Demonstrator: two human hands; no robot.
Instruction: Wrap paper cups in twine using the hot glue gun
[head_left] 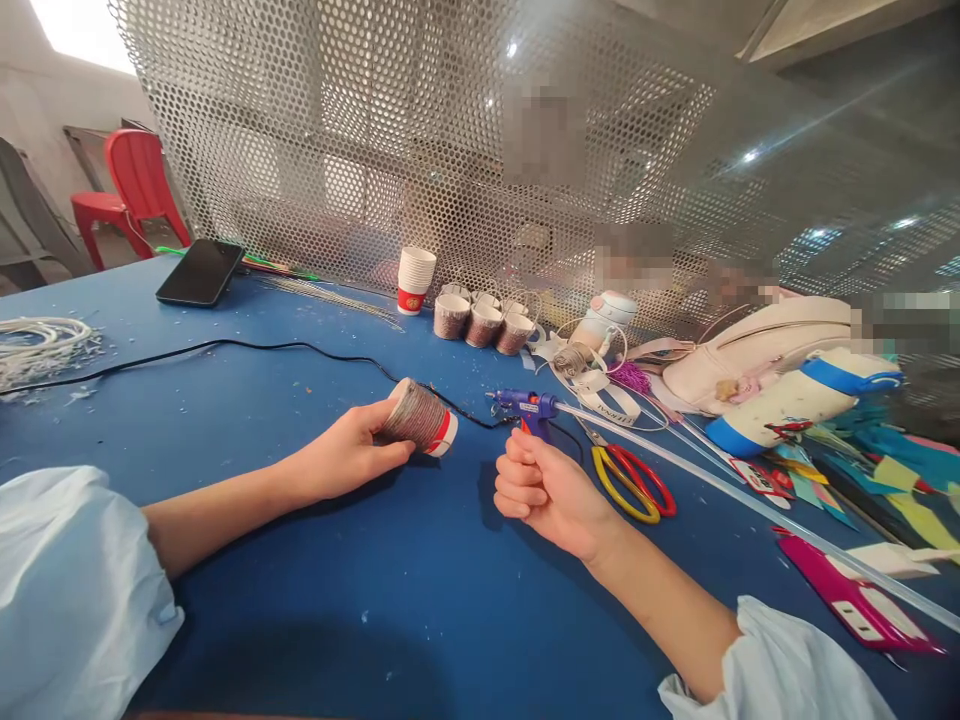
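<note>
My left hand (360, 450) is closed round a paper cup (416, 418) that lies tilted on its side. Brown-grey cord is wound about most of the cup, while a red and white band shows at its right end. To the right, my right hand (547, 490) is held above the table with its fingers curled into a pinch. Whatever it may hold is hidden or too thin to see. Just behind that hand sits a blue hot glue gun (525, 403) with a long clear glue stick in it. Scissors (634, 485) with red and yellow handles lie beside my right hand.
Several cord-wrapped cups (484, 325) stand near a stack of paper cups (415, 280) by a perforated metal screen (337, 130). A black cable (225, 343) crosses the blue table. A phone (201, 272), a bottle (795, 400), a pink bag (757, 350) and a magenta power strip (855, 590) surround the work area.
</note>
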